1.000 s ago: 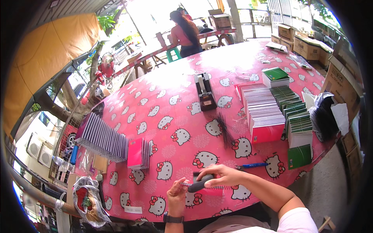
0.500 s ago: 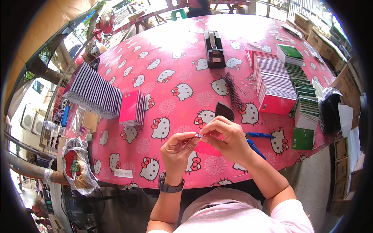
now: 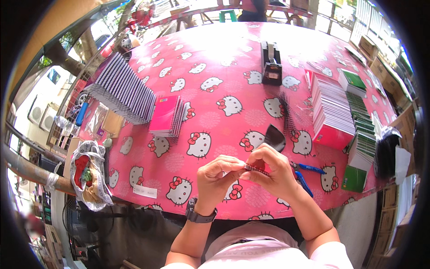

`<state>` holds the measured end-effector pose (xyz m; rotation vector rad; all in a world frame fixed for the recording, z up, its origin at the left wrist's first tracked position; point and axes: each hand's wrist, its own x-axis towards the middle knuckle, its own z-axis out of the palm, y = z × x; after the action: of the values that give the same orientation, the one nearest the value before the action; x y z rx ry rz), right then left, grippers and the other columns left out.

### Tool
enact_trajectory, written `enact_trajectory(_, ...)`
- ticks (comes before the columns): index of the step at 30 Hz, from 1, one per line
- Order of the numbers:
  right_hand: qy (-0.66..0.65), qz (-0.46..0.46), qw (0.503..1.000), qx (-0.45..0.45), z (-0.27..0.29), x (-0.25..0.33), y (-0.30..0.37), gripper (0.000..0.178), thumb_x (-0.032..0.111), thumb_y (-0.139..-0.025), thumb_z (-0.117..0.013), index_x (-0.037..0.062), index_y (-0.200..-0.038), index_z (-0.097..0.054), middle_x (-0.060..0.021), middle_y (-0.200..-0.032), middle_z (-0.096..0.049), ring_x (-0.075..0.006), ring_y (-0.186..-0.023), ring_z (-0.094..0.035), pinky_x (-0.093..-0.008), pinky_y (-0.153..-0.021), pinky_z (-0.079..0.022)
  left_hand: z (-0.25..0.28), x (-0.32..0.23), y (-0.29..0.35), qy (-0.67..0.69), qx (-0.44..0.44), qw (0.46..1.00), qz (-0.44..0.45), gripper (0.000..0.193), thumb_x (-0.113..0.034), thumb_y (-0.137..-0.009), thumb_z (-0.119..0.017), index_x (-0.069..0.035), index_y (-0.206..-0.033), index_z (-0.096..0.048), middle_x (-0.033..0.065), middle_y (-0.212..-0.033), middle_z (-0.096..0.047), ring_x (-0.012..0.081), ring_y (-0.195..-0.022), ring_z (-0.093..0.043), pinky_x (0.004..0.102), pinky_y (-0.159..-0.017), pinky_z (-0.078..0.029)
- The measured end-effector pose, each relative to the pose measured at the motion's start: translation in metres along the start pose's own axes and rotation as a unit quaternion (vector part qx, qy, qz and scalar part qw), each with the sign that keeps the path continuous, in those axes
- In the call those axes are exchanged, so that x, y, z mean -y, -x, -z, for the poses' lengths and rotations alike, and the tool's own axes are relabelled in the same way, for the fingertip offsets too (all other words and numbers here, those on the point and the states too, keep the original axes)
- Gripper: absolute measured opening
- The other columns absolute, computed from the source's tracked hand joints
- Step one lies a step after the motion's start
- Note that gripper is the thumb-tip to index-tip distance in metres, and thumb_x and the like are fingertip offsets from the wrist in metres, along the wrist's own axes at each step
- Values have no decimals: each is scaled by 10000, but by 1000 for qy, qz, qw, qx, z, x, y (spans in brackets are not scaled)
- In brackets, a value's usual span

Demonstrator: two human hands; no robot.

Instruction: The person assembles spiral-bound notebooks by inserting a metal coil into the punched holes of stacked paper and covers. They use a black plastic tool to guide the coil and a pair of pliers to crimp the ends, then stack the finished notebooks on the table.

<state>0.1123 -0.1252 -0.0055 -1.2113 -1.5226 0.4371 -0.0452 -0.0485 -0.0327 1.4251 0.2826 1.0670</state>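
pinching what looks like a short wire coil [image 3: 256, 168] low centre, your left hand [image 3: 219, 177] and right hand [image 3: 273, 172] grip its ends; light, springy, easily bent.

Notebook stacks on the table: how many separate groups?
4: a fanned purple-edged row at far left, a pink-covered stack beside it, a pink-fronted row right of centre, a green-covered row at the right edge. More may be hidden beyond.

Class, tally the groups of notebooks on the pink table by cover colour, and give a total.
Grey fanned row: 1
Pink stacks, one left and one right: 2
Green groups, one far and one near: 2
Total: 5
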Motion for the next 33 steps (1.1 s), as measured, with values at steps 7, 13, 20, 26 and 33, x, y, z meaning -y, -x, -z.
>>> enact_trajectory(7,0,16,1000,0,-2,0,2,277,184,-778,-770,42,-929,-586,-62,-763,-542,-160,-622,-538,-278,-533,-442,3,-3,-1,17,13,999,29,183,116,-760,-692,7,-907,-686,112,-924,-680,163,-860,-645,272,-737,-529)
enact_trajectory(13,52,97,993,33,5,-3,-2,259,172,-794,-751,40,-928,-573,-79,-739,-541,-223,-636,-529,-322,-550,-428,4,-1,-2,-62,37,997,-13,174,94,-745,-713,-7,-886,-694,96,-907,-681,152,-831,-647,257,-718,-525)
enact_trajectory(20,21,28,998,53,7,4,-1,138,100,-873,-633,19,-943,-546,-109,-771,-547,-275,-691,-554,-361,-604,-447,-3,-1,0,-17,0,999,32,163,55,-777,-717,-14,-903,-639,58,-882,-658,96,-801,-625,227,-705,-517)
enact_trajectory(26,44,8,994,97,9,3,-3,274,180,-903,-598,23,-1109,-511,-159,-975,-575,-335,-897,-561,-400,-772,-455,2,2,-8,-83,24,996,3,215,27,-823,-689,-19,-996,-570,65,-904,-598,97,-797,-576,224,-672,-500)
enact_trajectory(33,308,-60,946,80,44,-32,-6,726,369,-768,-733,161,-1382,-406,-179,-1418,-380,-364,-1317,-321,-488,-1059,-307,129,-1,-70,-187,-410,890,-74,235,-87,-885,-632,-28,-1110,-601,41,-893,-610,103,-751,-533,273,-702,-468)
